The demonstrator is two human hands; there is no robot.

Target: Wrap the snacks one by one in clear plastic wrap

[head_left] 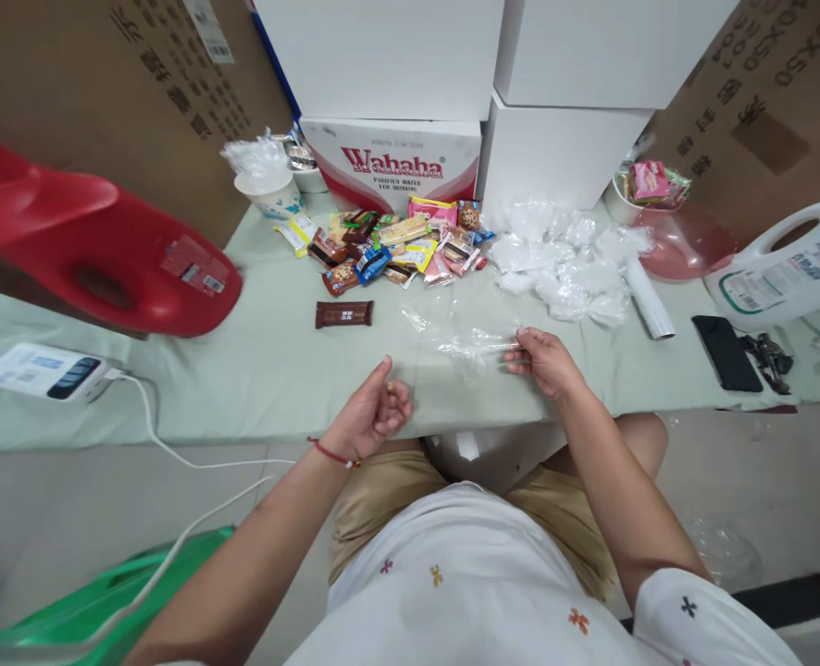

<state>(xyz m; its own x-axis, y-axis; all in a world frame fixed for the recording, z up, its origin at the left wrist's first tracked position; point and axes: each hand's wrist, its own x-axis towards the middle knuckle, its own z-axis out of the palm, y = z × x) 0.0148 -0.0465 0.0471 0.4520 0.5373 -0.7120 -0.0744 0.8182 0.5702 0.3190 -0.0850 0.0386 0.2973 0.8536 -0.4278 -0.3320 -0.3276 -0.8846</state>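
My right hand (543,361) pinches the right end of a thin clear plastic film (462,340), which lies in loose folds just above the green cloth. Whether it is a bag or a flat sheet I cannot make out. Over the table's front edge, my left hand (377,407) hovers with its thumb raised and fingers loosely curled; nothing shows in it. A brown wrapped snack bar (344,314) lies alone on the cloth beyond my left hand. Behind the film is a pile of colourful wrapped snacks (389,242). Crumpled clear plastic (555,254) is heaped to their right.
A red jug (105,240) and a white device with a cable (69,370) are at left. Paper cups (269,192) stand at the back. A white roll (650,301), black phone (727,353), keys (767,361) and white jug (785,264) lie right. Boxes (403,166) wall the back.
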